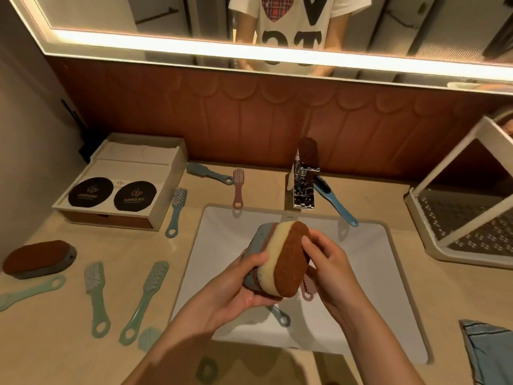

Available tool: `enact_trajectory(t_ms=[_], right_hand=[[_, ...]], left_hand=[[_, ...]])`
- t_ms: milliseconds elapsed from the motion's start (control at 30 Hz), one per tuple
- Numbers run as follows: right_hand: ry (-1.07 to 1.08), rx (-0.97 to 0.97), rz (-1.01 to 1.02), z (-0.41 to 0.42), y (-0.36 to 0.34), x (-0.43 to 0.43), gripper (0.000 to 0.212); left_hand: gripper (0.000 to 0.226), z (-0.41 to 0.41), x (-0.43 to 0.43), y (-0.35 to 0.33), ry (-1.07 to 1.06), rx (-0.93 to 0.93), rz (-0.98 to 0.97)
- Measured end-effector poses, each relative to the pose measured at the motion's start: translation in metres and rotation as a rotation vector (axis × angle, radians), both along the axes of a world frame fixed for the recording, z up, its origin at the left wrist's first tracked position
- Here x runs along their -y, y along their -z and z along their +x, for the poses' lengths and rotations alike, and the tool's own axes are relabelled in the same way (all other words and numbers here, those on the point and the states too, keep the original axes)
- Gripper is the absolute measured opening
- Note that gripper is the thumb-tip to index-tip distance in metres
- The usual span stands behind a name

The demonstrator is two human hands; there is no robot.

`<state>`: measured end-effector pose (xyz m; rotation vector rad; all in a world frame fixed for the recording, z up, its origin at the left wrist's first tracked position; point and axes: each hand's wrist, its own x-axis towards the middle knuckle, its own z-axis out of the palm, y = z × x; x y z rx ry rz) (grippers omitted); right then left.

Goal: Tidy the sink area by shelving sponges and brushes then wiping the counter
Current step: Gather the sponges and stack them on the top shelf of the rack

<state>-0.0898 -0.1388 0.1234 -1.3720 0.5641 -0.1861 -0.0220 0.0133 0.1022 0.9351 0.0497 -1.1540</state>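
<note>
Far left: a second sponge (39, 258) lies flat on the surface (83, 343), brown side up, grey base below.
Front left: three green brushes (95, 295) lie side by side near that sponge, ring ends toward the front edge.
Back left: a cream box (122, 184) with two black round pads on top sits against the wall.
Beside the box: a grey-blue brush (176, 212) lies just right of it, bristles toward the wall.
Behind the sink: a blue paddle brush (208, 175) and a pink brush (238, 190) lie close together near the back panel.
Sink: the white sink (222, 232) holds a pink brush and a grey-blue handle, both partly hidden under the hands.
Left hand: the left hand (236, 287) grips the sponge from below, thumb wrapped over its grey side.
Task item: the sponge (280, 259), layered grey, yellow and brown, is held tilted on edge above the sink.
Right hand: the right hand (324, 259) pinches the sponge's brown side, thumb on the face, fingers behind.
Tap: the chrome tap (304, 176) stands at the sink's back rim.
Right of tap: a blue brush (334, 200) with black bristles lies slanted beside it.
Far right: a white rack (458, 207) stands on the surface; a blue cloth (488, 354) lies at the front corner.
</note>
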Motion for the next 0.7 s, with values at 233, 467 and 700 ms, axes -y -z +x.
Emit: enact_trajectory(t_ms=[233,467,700], right_hand=[[-0.172,-0.133,-0.103,0.001,-0.004,0.017,0.035],[-0.433,-0.092,-0.203,0.006,-0.013,0.013,0.049],[-0.229,-0.011,-0.237,-0.004,-0.008,0.020,0.032]], left_hand=[[0.054,0.018,-0.005,-0.023,0.174,0.416,0.291],[0.049,0.036,-0.001,-0.044,0.470,0.767,0.374],[0.039,0.035,0.010,-0.045,0.350,0.675,0.386]])
